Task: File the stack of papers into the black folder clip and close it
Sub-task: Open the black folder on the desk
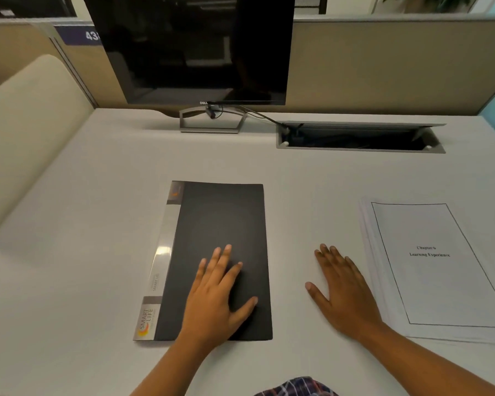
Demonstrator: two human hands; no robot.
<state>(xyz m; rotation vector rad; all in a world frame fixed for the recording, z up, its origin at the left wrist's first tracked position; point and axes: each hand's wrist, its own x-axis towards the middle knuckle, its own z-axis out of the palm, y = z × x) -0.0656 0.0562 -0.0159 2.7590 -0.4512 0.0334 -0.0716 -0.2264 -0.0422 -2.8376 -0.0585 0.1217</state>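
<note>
A black folder (223,218) with a silver spine lies closed and flat on the white desk, a little left of centre. My left hand (216,298) rests palm down on its lower half, fingers spread, holding nothing. To the right lies a stack of white papers (437,281) with a framed title page on top. Between the folder and the stack, my right hand (343,290) lies flat on the bare desk, fingers apart, its outer edge close to the stack's left side.
A dark monitor (195,47) on a metal stand (212,121) sits at the back of the desk (97,224). An open cable tray (360,137) is cut into the desk at the back right. Partition walls close the back and left sides.
</note>
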